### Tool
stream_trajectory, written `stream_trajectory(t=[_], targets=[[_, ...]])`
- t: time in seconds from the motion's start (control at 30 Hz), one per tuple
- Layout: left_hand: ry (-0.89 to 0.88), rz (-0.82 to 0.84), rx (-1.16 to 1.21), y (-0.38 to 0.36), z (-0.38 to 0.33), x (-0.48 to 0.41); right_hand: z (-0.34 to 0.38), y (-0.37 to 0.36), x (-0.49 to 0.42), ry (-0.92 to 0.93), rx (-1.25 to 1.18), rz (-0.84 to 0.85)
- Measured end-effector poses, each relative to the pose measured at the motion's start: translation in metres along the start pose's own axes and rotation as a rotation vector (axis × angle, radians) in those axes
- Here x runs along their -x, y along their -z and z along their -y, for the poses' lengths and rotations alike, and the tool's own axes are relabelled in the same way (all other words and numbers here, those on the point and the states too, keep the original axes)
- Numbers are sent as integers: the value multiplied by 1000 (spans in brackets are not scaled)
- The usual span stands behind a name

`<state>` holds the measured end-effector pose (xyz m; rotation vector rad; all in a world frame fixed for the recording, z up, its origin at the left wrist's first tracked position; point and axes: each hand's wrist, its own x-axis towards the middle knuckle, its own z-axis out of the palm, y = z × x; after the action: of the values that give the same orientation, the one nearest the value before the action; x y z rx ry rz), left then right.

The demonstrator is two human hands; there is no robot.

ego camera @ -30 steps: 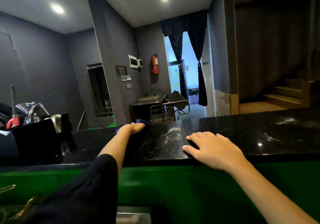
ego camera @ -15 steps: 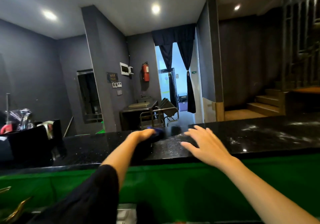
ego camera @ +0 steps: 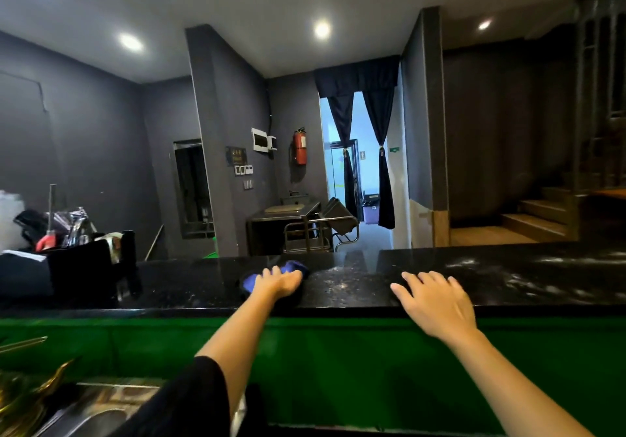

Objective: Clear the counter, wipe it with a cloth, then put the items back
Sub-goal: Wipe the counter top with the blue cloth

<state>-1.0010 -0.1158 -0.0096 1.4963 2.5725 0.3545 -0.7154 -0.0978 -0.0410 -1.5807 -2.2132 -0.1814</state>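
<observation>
Blue cloth (ego camera: 290,266) farther from R hand (ego camera: 437,301) now

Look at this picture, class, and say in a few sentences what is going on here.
A person is at a black counter, seemingly mid-wipe. The left hand holds a bunched blue cloth down on it. The right hand rests flat near the front edge, fingers spread, holding nothing. Pale smears show further right; a dark heap of items sits at the left end.

blue cloth (ego camera: 290,266) | lay bunched mid-counter, held down by left hand (ego camera: 279,282) | counter (ego camera: 189,287) | black, glossy, showed pale smears at right
</observation>
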Motion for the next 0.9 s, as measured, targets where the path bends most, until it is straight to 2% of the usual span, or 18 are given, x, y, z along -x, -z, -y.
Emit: stream_trajectory(t=[0.17,0.3,0.37,0.43,0.53,0.63,0.77,0.9], targets=[[-158,71,-27,-32,-117,25,-1,1,-3,24,-39,32],[-190,152,33,-39,-165,45,-11,6,-5,77,-90,82],[-174,189,83,-31,-154,51,-19,10,-6,150,-162,133],[-69,154,155,-20,-121,51,-34,16,-5,216,-241,171],[104,9,-19,-4,-44,53,-83,21,-4,221,-119,98],[135,-41,-168,1,6,57,-122,19,-4,137,18,45],[130,-103,-246,-11,-8,58,-114,10,-9,172,-5,42],[20,-111,-316,-24,-54,66,-115,8,-12,160,-1,30]])
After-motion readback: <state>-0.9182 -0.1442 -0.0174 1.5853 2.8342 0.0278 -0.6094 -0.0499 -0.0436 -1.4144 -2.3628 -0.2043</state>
